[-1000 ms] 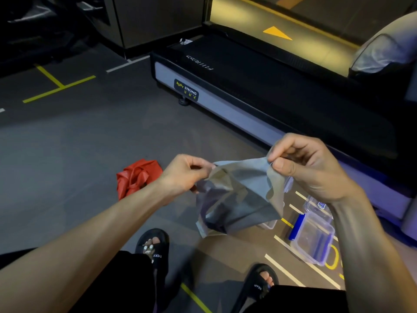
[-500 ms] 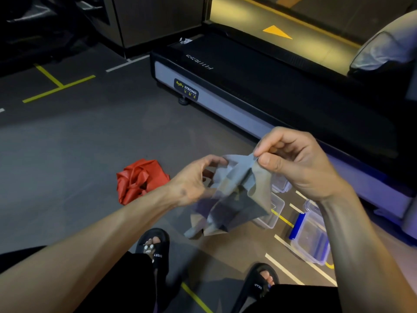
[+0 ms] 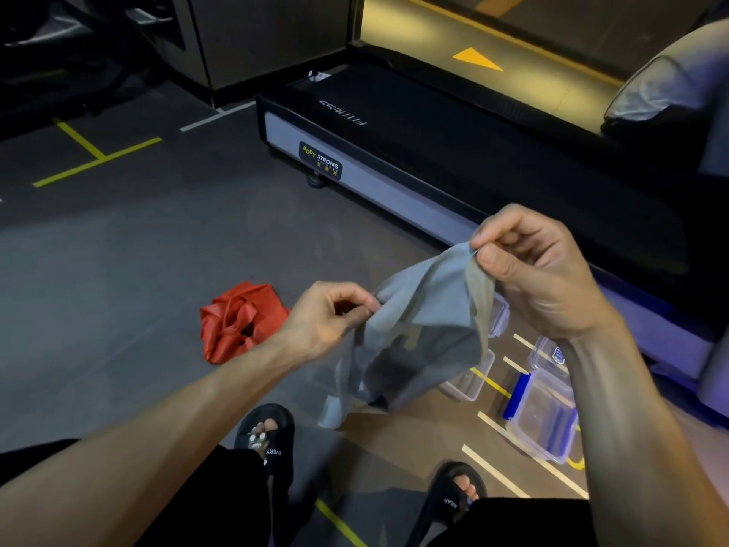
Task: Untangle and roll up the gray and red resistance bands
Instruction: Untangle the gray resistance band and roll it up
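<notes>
- A gray resistance band (image 3: 424, 329) is held in the air at the centre of the frame, above the floor, as a crumpled, partly see-through sheet with folds hanging down.
- Its top corner is pinched between the thumb and curled fingers of the right hand (image 3: 540, 270), at centre right and higher than the other hand.
- Its left edge is pinched between the thumb and fingertips of the left hand (image 3: 327, 317), just left of centre.
- A red resistance band (image 3: 240, 323) is seen bunched in a knotted heap on the dark floor (image 3: 138, 270), left of centre, just beyond the left wrist and well apart from the gray band.
- A treadmill (image 3: 453, 167) with a "BODY STRONG" label is seen across the upper right.
- Clear plastic containers (image 3: 544, 420), one with a blue clip, are set on the floor at lower right, partly hidden behind the gray band.
- Two feet in black slides (image 3: 272, 444) are shown at the bottom centre.
- Yellow floor lines (image 3: 94, 159) are marked at upper left.
</notes>
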{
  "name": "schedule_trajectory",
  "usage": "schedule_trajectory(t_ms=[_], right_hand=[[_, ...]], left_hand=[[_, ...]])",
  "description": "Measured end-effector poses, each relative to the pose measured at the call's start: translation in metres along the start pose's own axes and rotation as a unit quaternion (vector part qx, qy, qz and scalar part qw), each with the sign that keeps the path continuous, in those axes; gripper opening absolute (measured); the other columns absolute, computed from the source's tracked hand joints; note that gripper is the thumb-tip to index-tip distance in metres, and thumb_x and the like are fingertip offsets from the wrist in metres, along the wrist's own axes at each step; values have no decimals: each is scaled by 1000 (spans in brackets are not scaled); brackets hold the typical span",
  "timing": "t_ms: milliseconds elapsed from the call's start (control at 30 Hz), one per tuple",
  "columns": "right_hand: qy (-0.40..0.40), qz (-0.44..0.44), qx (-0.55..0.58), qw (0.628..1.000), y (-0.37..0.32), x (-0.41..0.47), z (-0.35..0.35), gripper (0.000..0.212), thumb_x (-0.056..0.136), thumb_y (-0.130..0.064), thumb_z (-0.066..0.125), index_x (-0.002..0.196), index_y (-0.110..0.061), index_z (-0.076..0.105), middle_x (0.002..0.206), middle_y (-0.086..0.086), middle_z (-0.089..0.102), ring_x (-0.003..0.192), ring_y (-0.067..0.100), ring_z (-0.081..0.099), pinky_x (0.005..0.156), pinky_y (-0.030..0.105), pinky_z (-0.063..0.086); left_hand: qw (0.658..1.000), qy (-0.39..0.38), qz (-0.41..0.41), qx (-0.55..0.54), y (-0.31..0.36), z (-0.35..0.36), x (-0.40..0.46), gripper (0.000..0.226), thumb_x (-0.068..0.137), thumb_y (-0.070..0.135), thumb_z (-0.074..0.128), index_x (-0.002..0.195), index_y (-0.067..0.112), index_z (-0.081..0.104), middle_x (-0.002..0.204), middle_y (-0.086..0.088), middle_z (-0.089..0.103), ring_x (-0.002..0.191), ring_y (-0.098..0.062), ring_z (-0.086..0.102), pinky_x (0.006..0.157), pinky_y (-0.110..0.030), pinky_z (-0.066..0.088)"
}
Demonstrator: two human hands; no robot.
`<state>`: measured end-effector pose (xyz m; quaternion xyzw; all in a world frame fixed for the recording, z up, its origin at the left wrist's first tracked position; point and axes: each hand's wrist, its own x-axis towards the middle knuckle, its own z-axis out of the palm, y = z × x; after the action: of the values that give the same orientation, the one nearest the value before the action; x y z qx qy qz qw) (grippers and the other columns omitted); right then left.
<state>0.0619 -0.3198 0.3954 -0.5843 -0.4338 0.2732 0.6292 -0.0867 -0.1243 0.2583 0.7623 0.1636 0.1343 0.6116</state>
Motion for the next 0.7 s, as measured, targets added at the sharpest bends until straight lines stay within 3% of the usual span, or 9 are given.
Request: schedule_trajectory(t_ms=[133, 267, 333, 433, 467, 567, 700], right_hand=[[-13, 2, 1, 1000, -1, -2, 2, 20, 82, -43, 83, 91, -28, 76, 85, -3, 67, 74, 10, 58, 67, 22, 48], [-21, 1, 5, 1000, -4, -2, 6, 18, 82, -42, 83, 92, -28, 77, 86, -2, 68, 75, 11, 59, 68, 23, 48], [-19, -1, 4, 1000, -5, -1, 7, 19, 82, -43, 83, 91, -28, 77, 86, -2, 68, 75, 13, 58, 68, 24, 48], [-16, -5, 6, 1000, -5, 0, 9, 19, 82, -43, 83, 91, -28, 77, 86, -2, 67, 75, 13, 58, 68, 25, 47], [-14, -8, 15, 1000, -5, 0, 9, 19, 82, -43, 84, 91, -28, 77, 86, -2, 67, 75, 12, 58, 68, 24, 47], [-10, -15, 54, 998, -8, 1, 10, 18, 80, -39, 85, 90, -27, 76, 83, -2, 65, 72, 10, 56, 67, 21, 47], [-3, -25, 72, 997, -11, 0, 9, 18, 80, -38, 86, 89, -26, 75, 81, -2, 64, 72, 9, 55, 67, 20, 47]], left_hand=[[999, 29, -5, 16, 3, 0, 1, 16, 84, 5, 81, 87, 20, 76, 78, 11, 73, 76, -9, 63, 79, -34, 53], [1000, 12, 10, 27, 1, 0, 0, 44, 63, 20, 90, 100, 26, 66, 102, 5, 72, 91, -13, 67, 90, -31, 51], [1000, -11, -2, 16, 4, 2, -2, 58, 60, 18, 87, 110, 30, 60, 111, -2, 64, 84, -15, 62, 75, -30, 53], [998, -55, 4, 2, 7, 4, -3, 62, 69, 5, 89, 115, 33, 57, 110, 5, 58, 78, -2, 58, 62, -15, 47], [998, -56, 15, -8, 6, 5, -3, 56, 72, 4, 88, 112, 32, 59, 108, 6, 61, 79, -4, 59, 62, -15, 48], [999, -24, 45, -15, -3, 3, 2, 28, 82, 5, 77, 92, 27, 64, 89, -2, 68, 77, -16, 60, 69, -39, 50], [999, -3, 42, -9, -7, 2, 3, 29, 83, 3, 65, 74, 31, 68, 75, 4, 67, 73, -14, 59, 71, -36, 47]])
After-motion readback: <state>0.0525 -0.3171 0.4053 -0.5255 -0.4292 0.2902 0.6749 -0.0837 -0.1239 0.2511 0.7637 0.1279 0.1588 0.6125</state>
